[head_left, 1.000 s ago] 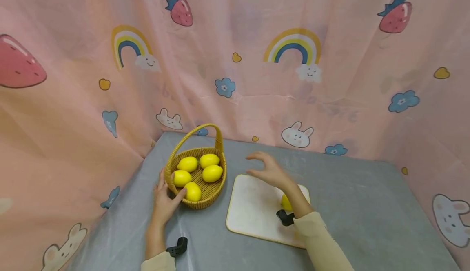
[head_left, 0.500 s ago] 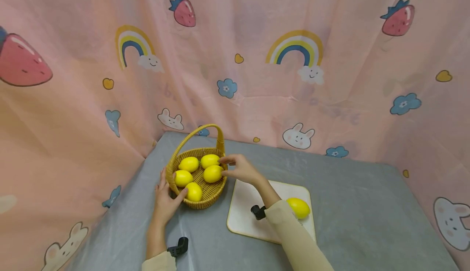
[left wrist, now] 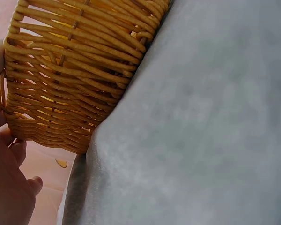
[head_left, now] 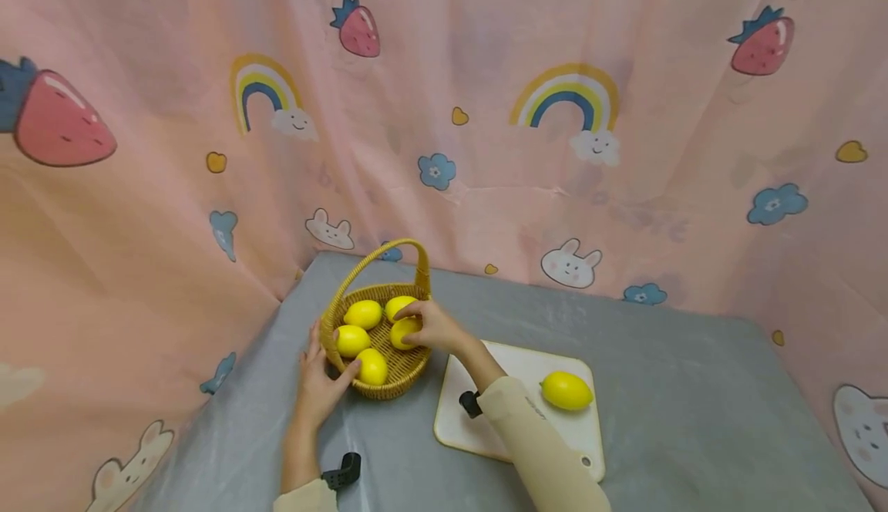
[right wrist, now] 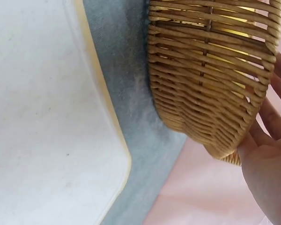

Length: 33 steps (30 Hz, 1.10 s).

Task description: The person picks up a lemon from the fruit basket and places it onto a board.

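Note:
A wicker basket [head_left: 390,391] with a tall arched handle stands on the grey tabletop, several yellow lemons lying inside. My left hand [head_left: 321,390] grips its left rim, thumb over the edge near the front lemon [head_left: 373,368] and fingers along the outer wall. Reaching in over the right rim, my right hand [head_left: 440,328] has its fingers and thumb curled about the right-hand lemon [head_left: 401,335]; the fingers partly cover this lemon and the one behind it [head_left: 398,306]. The right wrist view shows the basket wall [right wrist: 206,79] beside the hand [right wrist: 271,154], its fingertips hidden behind the weave.
Right of the basket lies a white cutting board [head_left: 461,419] with a tan edge and a small hole at its near corner. One lemon [head_left: 566,391] rests on it, and the right forearm crosses above. A pink patterned curtain [head_left: 486,219] hangs behind the table [head_left: 666,419].
My right hand has moved left from above the board into the basket and closed around a lemon. The left hand keeps its place on the rim. The head view has shifted slightly.

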Available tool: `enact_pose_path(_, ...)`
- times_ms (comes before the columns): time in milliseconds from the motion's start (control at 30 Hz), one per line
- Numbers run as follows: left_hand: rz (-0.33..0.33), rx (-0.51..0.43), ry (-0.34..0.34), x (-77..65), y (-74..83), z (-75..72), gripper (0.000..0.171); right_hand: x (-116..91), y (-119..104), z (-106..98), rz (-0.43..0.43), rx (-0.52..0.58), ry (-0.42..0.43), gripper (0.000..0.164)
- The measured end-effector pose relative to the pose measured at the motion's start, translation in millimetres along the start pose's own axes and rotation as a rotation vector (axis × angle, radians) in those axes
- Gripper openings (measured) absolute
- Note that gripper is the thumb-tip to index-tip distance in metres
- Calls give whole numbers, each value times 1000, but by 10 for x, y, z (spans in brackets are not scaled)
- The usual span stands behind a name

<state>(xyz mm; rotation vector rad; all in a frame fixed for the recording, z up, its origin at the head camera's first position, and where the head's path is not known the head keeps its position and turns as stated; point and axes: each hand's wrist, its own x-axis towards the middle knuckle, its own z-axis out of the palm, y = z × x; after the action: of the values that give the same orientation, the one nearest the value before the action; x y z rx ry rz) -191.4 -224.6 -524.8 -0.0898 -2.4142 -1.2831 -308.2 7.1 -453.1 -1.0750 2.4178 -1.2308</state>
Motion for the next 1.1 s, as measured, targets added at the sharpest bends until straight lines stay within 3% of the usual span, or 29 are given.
enact_pose_path(633, -10, 5, 5, 0, 26, 4, 74, 65, -103, 173, 55, -293, -93, 36)
enact_pose_path(1100, -3, 5, 10, -3, 53, -3, 72, 17, -147, 195, 50, -340, -106, 41)
